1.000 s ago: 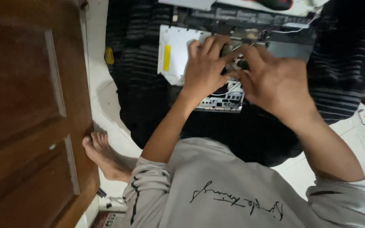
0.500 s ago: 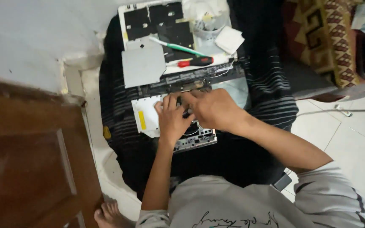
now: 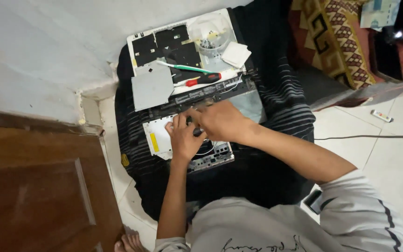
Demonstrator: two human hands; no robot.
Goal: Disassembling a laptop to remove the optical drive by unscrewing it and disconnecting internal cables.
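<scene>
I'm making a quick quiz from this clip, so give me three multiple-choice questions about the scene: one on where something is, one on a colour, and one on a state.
1. Where does the red-handled screwdriver lie?
A. On the white panel beyond the hands
B. On the tiled floor by the door
C. In the left hand

2. What colour is the sticker on the white part near the left hand?
A. Blue
B. Yellow
C. Pink

3. In what state is the opened device under the hands?
A. Closed and whole
B. Wrapped in plastic
C. Taken apart, with its circuit board showing

Answers:
1 A: the screwdriver rests on the white panel, next to a green pen-like tool.
2 B: the strip shows plain yellow.
3 C: board and wires show below the right hand, and a grey metal plate lies detached.
</scene>
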